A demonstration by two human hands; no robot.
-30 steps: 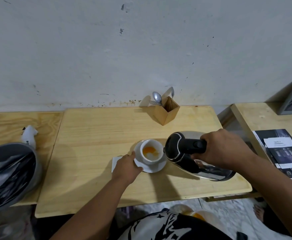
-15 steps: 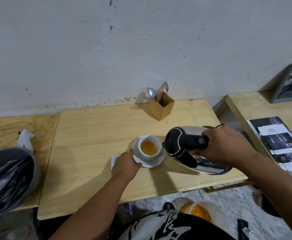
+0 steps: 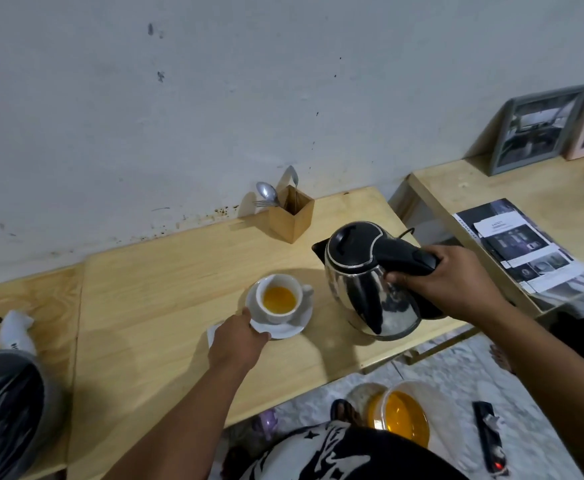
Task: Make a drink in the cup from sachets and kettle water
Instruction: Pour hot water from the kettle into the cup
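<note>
On the floor below the near counter edge sits a tub of orange liquid. The left hand reaches in from the near side, fingers curled loosely with the fingertips pressed on the near-left rim of the saucer; it grips nothing fully, only steadies that rim. A white sachet lies flat on the counter, partly under this hand. The cup stands upright on the saucer, holding orange liquid, its handle turned right.

The right hand is wrapped tightly around the black handle of the kettle, which is nearly upright just right of the saucer, apart from it; whether its base touches the counter cannot be told. The kettle is close to the counter's near-right corner, with little room there.

Left of the cup the wood is wide and bare. Farther back, a wooden cutlery box stands near the wall, well apart from the cup.
</note>
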